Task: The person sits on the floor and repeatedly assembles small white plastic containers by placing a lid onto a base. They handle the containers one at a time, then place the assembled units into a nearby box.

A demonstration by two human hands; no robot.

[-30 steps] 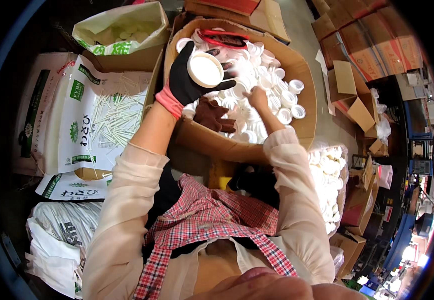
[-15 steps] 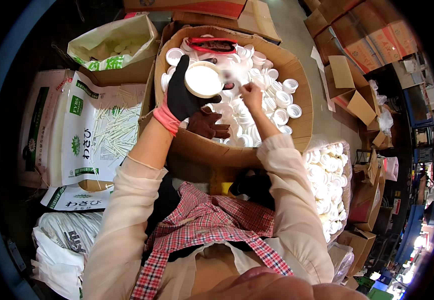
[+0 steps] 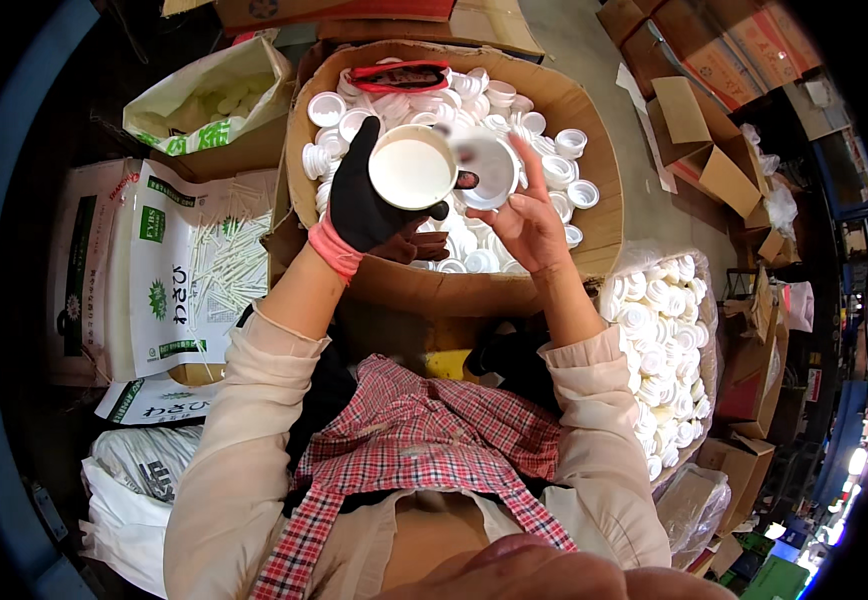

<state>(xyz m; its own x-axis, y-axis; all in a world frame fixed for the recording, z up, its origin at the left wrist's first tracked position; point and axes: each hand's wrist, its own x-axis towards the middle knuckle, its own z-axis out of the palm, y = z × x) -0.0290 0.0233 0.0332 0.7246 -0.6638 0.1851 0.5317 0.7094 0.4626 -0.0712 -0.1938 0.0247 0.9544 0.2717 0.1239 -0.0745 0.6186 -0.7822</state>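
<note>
My left hand [image 3: 356, 195], in a black glove with a pink cuff, grips a round cream-white disc-like piece [image 3: 412, 168] with a thick edge. Bare and raised beside it, my right hand [image 3: 532, 218] holds a white plastic lid [image 3: 490, 172] between thumb and fingers, its hollow side facing up. The lid is right at the gloved fingertips, and a dark blur covers part of it. Beneath both hands a large cardboard box [image 3: 602, 200] holds many loose white lids [image 3: 571, 142]. A brown glove [image 3: 416, 246] lies in the box, partly hidden by my left hand.
A red-edged pouch [image 3: 399, 76] rests on the lids at the far side. To the left are a bag of pale discs [image 3: 219, 105] and thin white sticks [image 3: 234, 240] on a printed sack. At right stands a clear bag of white lids [image 3: 659, 350]; cardboard boxes [image 3: 709, 150] lie beyond.
My right hand has risen from the lids in the box and brought one up beside the disc-like piece. The left hand keeps its hold, nearly in place.
</note>
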